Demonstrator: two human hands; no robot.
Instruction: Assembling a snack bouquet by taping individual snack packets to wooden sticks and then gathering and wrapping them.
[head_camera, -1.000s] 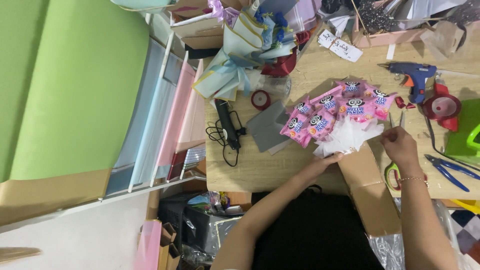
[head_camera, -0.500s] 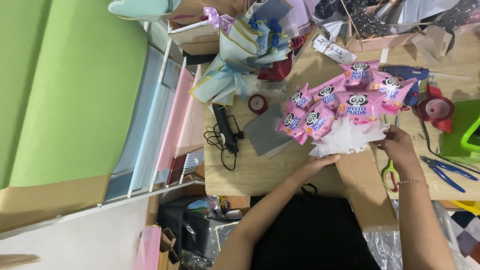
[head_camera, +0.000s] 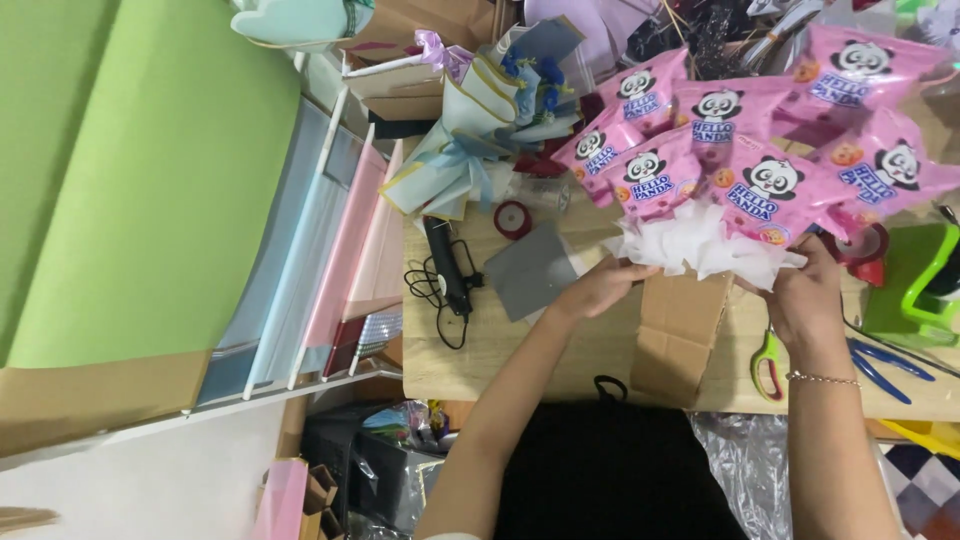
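I hold up a bouquet of several pink snack packets (head_camera: 745, 150) with panda pictures, wrapped at its base in white tissue paper (head_camera: 700, 243). My left hand (head_camera: 598, 288) grips the left side of the tissue base. My right hand (head_camera: 805, 295), with a thin bracelet at the wrist, grips the right side. The bouquet is raised above the wooden table (head_camera: 520, 355) and a flat piece of brown cardboard (head_camera: 680, 325).
A grey card (head_camera: 528, 270), a black glue gun with cord (head_camera: 447, 272) and a red tape roll (head_camera: 513, 217) lie left of my hands. A pale blue wrapped bouquet (head_camera: 470, 140) lies behind. Green-handled scissors (head_camera: 768, 362), blue scissors (head_camera: 880, 362) and a green tool (head_camera: 915, 285) sit at right. Coloured paper rolls (head_camera: 330, 240) stand left.
The snack bouquet has been lifted off the table toward the camera and now looks much larger; both hands rose with it, still gripping its tissue base.
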